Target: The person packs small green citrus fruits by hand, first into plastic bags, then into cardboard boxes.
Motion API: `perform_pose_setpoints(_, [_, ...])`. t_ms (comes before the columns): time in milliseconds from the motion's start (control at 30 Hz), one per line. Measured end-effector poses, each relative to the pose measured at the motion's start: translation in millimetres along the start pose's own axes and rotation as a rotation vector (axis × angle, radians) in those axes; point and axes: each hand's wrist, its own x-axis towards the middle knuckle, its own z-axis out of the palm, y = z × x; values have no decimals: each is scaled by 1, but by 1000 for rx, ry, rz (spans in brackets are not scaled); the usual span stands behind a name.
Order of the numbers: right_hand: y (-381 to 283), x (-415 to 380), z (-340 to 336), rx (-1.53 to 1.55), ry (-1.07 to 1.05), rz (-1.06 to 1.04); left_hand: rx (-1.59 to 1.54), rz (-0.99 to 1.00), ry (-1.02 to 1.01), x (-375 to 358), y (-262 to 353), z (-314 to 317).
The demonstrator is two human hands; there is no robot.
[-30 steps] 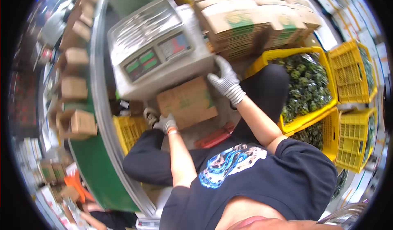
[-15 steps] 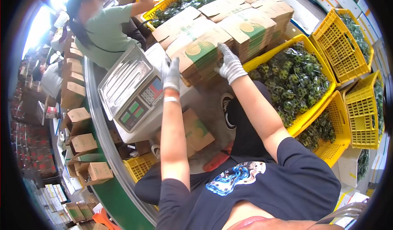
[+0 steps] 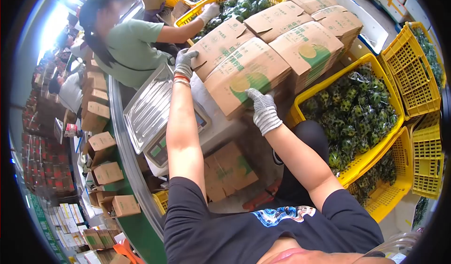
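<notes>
Flattened cardboard cartons (image 3: 249, 74) with green print lie in several stacks on the white table in front of me. My left hand (image 3: 185, 63), in a grey knit glove, is closed at the left edge of the stacks, its fingertips on a carton's corner. My right hand (image 3: 264, 110), gloved the same way, grips the near edge of the front stack from the right, one finger on the printed face and the others partly hidden. Left of the cartons stands a weighing scale (image 3: 152, 107) with a metal pan, its keypad partly covered by my left forearm.
A yellow crate (image 3: 348, 174) of bagged green produce stands at my right, with more yellow crates (image 3: 409, 71) beyond. Another person (image 3: 127, 43) reaches into a crate at the back. A green conveyor (image 3: 136, 224) with open cartons (image 3: 126, 206) runs along the left. A carton (image 3: 229, 170) lies below the table.
My left hand has shifted back along the cartons' left edge, and my right hand sits lower on the front stack. The front stack's printed top is turned more towards me. The view has shifted.
</notes>
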Motion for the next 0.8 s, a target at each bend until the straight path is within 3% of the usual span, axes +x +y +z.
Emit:
perform_pose_setpoints(133, [28, -15, -6, 121, -27, -121, -161, 80, -91, -45, 20, -13])
perform_pose_setpoints(200, [33, -22, -12, 112, -34, -156, -190, 198, 17, -65, 22, -14])
perform_pose_setpoints(267, [33, -37, -19, 102, -58, -195, -205, 244, -1, -99, 46, -9])
perform_pose_setpoints(467, [7, -165, -60, -21, -514, -660, -515, 509, 5, -249, 127, 6])
perform_pose_setpoints(500, [-20, -170, -88, -216, -570, -252, -618, 454, -19, -285, 125, 5])
perform_pose_setpoints(567, [-72, -169, -105, -130, -486, -482, -819, 366, -73, -355, 121, 5])
perform_pose_setpoints(600, [-98, -168, -113, -96, -440, -596, -842, 335, 17, -381, 109, 18])
perform_pose_setpoints(633, [-113, -133, -123, -731, -432, -867, -859, 279, 97, -402, 91, 27])
perform_pose_setpoints(667, [-93, -118, -108, -650, -523, -837, -817, 217, 153, -416, 70, 25])
perform_pose_setpoints(733, [-49, -137, -98, -388, -587, -291, -733, 85, 266, -446, 28, 23])
perform_pose_setpoints(767, [-37, -146, -93, -181, -552, 185, -715, 76, 261, -456, 25, 16])
perform_pose_setpoints(800, [2, -115, -93, -410, -617, 192, -700, 74, 258, -467, 25, 3])
